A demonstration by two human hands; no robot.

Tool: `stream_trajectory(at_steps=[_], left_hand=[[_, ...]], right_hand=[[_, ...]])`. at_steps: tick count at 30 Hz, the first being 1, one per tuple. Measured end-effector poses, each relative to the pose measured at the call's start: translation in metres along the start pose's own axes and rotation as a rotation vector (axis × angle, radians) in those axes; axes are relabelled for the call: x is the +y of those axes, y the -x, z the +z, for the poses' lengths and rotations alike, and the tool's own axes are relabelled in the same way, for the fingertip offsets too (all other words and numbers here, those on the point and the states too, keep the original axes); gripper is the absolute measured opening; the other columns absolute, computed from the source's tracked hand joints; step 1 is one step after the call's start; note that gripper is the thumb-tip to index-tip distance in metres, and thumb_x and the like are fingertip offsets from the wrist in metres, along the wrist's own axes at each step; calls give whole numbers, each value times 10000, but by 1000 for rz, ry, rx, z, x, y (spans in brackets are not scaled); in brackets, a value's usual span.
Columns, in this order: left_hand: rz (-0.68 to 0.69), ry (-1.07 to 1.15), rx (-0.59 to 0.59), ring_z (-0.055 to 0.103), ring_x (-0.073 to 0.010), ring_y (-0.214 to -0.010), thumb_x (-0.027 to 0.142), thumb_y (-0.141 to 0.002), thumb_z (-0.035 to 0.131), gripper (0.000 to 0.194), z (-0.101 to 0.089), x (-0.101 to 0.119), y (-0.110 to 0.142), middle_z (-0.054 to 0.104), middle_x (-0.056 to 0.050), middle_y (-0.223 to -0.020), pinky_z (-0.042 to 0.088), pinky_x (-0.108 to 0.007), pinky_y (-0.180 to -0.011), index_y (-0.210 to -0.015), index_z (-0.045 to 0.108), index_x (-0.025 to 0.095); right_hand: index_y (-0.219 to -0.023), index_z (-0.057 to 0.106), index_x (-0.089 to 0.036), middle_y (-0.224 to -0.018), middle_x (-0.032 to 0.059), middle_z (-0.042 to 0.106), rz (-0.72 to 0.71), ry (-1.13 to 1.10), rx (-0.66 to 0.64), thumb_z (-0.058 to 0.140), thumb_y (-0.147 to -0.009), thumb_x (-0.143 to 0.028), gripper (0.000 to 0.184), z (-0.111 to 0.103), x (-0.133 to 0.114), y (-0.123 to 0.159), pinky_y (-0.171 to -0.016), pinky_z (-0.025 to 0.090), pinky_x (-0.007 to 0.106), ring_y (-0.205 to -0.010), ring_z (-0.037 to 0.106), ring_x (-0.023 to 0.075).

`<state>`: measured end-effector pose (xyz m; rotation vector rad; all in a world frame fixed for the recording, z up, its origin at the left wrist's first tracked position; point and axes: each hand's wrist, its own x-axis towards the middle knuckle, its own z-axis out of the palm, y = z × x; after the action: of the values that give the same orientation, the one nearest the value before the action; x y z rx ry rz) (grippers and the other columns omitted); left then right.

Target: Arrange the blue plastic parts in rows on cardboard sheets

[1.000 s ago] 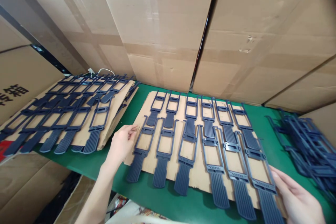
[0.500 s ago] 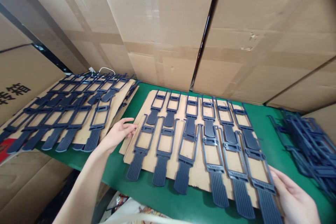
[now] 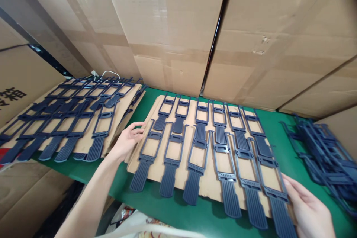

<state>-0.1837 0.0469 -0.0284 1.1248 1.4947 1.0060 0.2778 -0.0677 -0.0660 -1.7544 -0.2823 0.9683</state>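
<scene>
Two rows of dark blue plastic parts [image 3: 172,148], each an open rectangular frame with a ribbed paddle-shaped end, lie on a cardboard sheet [image 3: 181,183]. The lower row's ribbed ends overhang its near edge. At the sheet's left edge is my left hand [image 3: 128,140], its fingers bent against the cardboard and its thumb mostly hidden. My right hand [image 3: 309,204] grips the right edge, beside the rightmost part, with its fingertips partly out of sight. More cardboard shows under the sheet at the left.
On the left, a stack of cardboard [image 3: 118,119] carries more of the same blue parts. A loose heap of blue frames [image 3: 326,156] lies at the right on the green table [image 3: 156,208]. Large cardboard boxes [image 3: 173,37] stand along the back.
The view has shifted slightly, so everything sits a little further left. My left hand's fingers have come up along the sheet's left edge. My right hand keeps its place at the right edge.
</scene>
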Motion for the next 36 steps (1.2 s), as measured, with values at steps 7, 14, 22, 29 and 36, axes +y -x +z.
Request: stream_trajectory(at_steps=[7, 14, 22, 29, 36], left_hand=[[129, -123, 280, 616, -242, -984, 356, -583, 615, 466, -12, -10, -17, 649, -114, -949, 488, -347, -803, -975, 444, 172], [262, -434, 297, 492, -313, -1160, 264, -637, 523, 275, 0, -8, -17, 590, -130, -1131, 304, -498, -1048, -875, 616, 160], [114, -211, 2, 612, -247, -1020, 439, -703, 594, 560, 14, 9, 9, 579, -172, -1184, 462, -436, -944, -1152, 477, 124], [-53, 14, -91, 564, -277, -1128, 495, -655, 712, 592, 13, 28, 22, 485, -157, -1325, 468, -438, -956, -1100, 479, 183], [-253, 163, -78, 638, -184, -956, 252, -630, 745, 577, 10, 33, 5, 599, -137, -1200, 513, -308, -834, -1143, 497, 166]], right_hand=[[-1080, 648, -170, -927, 40, 709, -6, -22, 53, 810, -476, -424, 675, -7, 1, -4, -539, 538, 176, -720, 675, 204], [-988, 661, -180, -814, 13, 711, 38, -17, 58, 815, -425, -405, 626, -15, -5, -2, -530, 511, 123, -676, 667, 170], [-1012, 645, -199, -819, 14, 713, 55, -28, -9, 824, -414, -402, 656, -22, 2, -13, -520, 525, 159, -672, 671, 190], [-1118, 594, -228, -789, 25, 710, 143, -29, -70, 826, -418, -386, 754, -26, 6, -21, -503, 542, 261, -649, 674, 255], [-979, 638, -214, -789, 2, 707, 121, -73, -14, 834, -383, -322, 637, -24, 5, -26, -552, 541, 197, -664, 672, 204]])
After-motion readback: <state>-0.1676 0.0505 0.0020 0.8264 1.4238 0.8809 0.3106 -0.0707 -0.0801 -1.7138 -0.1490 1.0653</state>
